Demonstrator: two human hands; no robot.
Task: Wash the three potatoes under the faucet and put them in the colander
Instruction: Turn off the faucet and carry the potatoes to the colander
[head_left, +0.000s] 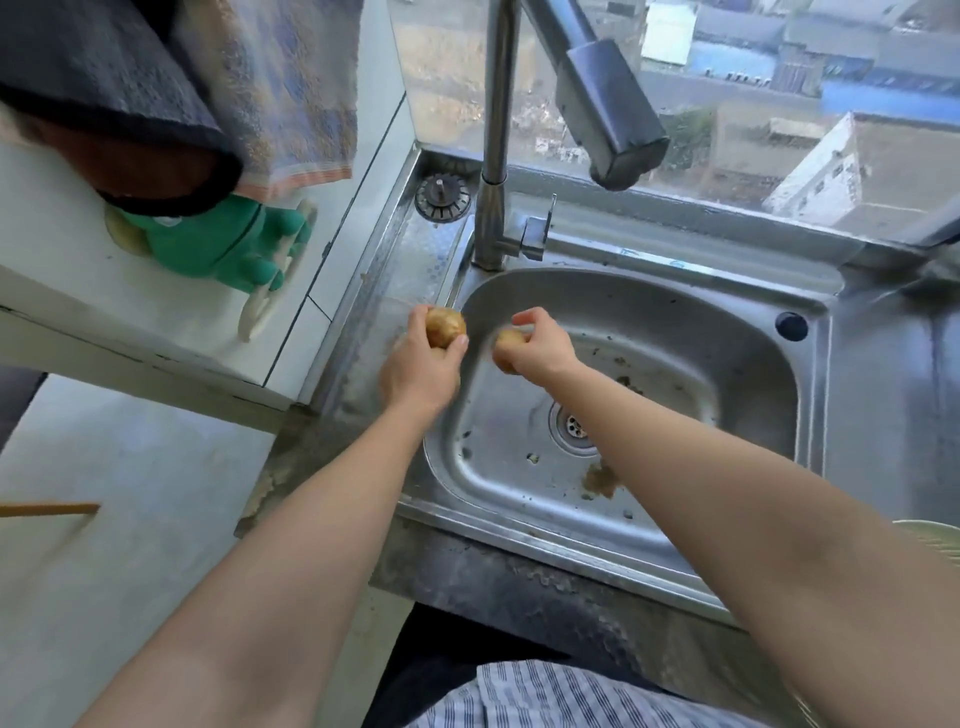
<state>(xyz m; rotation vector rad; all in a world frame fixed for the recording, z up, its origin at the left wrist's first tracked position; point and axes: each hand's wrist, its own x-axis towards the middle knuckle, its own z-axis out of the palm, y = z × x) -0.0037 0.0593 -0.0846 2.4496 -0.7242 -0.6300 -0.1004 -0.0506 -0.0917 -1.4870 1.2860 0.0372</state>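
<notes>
Head view: left hand (418, 371) grips one potato (445, 326), right hand (540, 345) closes around another potato (509, 340), at ten o'clock over the dry sink (727, 322). Washing seems unstarted; no water runs from the faucet (613, 119).

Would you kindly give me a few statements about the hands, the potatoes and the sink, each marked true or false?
1. The left hand holds a potato. True.
2. The right hand is empty. False: it grips a second potato.
3. Water is running from the faucet. False: no stream shows.
4. The sink drain is uncovered. True.
5. The strainer plug sits in the drain. False: it lies on the sink's back left corner.
</notes>
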